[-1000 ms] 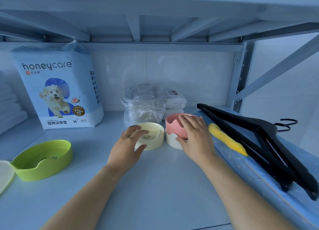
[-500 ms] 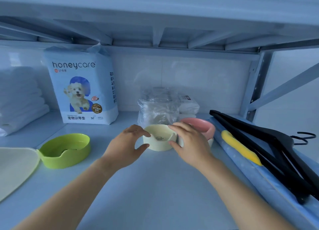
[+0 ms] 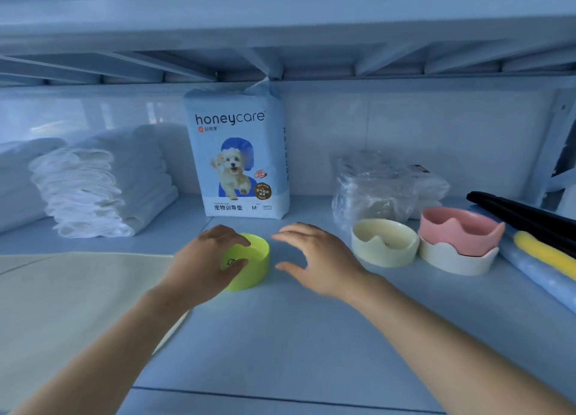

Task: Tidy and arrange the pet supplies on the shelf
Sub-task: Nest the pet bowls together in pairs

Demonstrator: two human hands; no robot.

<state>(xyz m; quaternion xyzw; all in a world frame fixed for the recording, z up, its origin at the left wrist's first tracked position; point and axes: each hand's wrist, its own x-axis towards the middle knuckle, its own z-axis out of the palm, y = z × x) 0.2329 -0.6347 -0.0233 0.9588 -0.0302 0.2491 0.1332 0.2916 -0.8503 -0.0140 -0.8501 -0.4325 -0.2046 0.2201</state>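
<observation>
A small green bowl (image 3: 256,258) sits upright in the middle of the shelf (image 3: 296,336). The left hand (image 3: 202,265) is wrapped round its left side. To the right, a cream bowl (image 3: 385,243) stands just beside a pink bowl (image 3: 461,230) that is stacked in a white bowl (image 3: 455,262). A blue bag of puppy pads (image 3: 237,156) stands tall at the back. A pile of white pads (image 3: 93,190) lies on the left, with a flat cream mat (image 3: 62,305) in front of it.

Four bowls (green (image 3: 259,260), cream (image 3: 385,243), pink (image 3: 461,228) nested in white (image 3: 458,263)), one honeycare pack (image 3: 238,156).
</observation>
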